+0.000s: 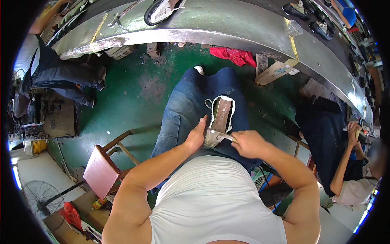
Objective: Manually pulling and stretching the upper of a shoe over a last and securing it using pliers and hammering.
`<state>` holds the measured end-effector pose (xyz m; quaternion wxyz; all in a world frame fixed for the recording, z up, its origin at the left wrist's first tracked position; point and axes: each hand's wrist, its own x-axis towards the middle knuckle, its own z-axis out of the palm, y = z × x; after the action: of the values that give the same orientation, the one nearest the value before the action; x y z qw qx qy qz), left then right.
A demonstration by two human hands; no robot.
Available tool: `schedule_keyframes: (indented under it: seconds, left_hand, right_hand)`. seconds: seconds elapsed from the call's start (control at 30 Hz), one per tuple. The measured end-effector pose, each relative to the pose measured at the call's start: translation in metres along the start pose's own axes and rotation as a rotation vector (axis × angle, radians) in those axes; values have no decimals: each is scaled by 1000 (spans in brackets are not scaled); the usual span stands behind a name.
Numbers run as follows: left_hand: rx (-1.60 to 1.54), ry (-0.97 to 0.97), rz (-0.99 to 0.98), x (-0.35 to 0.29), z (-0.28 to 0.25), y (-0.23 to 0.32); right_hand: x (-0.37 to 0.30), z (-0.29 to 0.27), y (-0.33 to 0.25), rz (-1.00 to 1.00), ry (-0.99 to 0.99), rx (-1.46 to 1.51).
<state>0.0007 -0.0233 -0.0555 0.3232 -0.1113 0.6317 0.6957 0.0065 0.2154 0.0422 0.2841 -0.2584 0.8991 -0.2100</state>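
**Shoe upper on the lap: hand positions**

The shoe upper (pixel 221 116), mounted sole-side up with a brown insole board facing me and a white-edged rim around it, rests on my lap over the blue jeans (pixel 191 110).

1. Left hand (pixel 196 136): I see it cupped against the left side of the shoe's near end, thumb raised, fingers wrapped under and bracing it.
2. Right hand (pixel 248 143): closed into a fist around a slim metal tool (pixel 224 136), whose tip lies across the shoe's near edge.
3. Surroundings: a wooden stool (pixel 106 162) with a reddish seat stands just left of my leg on the green floor (pixel 134 89). A curved metal conveyor bench (pixel 227 28) runs ahead, carrying dark shoes. A red cloth (pixel 237 55) lies beneath its edge. A seated co-worker (pixel 349 162) works at my right; another person (pixel 53 69) sits at far left.
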Motion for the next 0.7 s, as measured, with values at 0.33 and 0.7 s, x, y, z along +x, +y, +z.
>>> schedule_keyframes:
  seconds: [0.33,0.7]
  left_hand:
    - [542,227,380,4,18,6]
    - [891,-12,619,-1,14,17]
  right_hand:
    - [-20,4,3,33,263,10]
    - [-30,27,13,306,221,15]
